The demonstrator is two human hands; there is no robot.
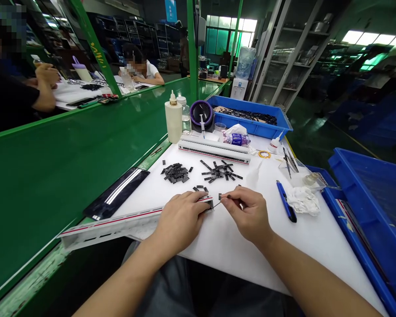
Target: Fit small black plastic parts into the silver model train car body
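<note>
My left hand (pixel 181 218) lies over the right end of a long white strip with a red line (pixel 119 224), fingers closed on it and pressing it to the white table (pixel 224 246). My right hand (pixel 249 213) is pinched on a thin dark tool (pixel 222 201) whose tip points at the strip's end. Just above the hands lie a few small black pieces (pixel 201 189). Farther back sit a pile of small black chips (pixel 176 172) and a pile of black strips (pixel 220 171).
A blue pen (pixel 286 207) and crumpled white cloth (pixel 303 200) lie to the right. Bottles (pixel 173 119), a second white strip (pixel 214 149), a tape ring and a blue bin (pixel 251 116) stand at the back. A green conveyor (pixel 69 154) runs left; other people work beyond.
</note>
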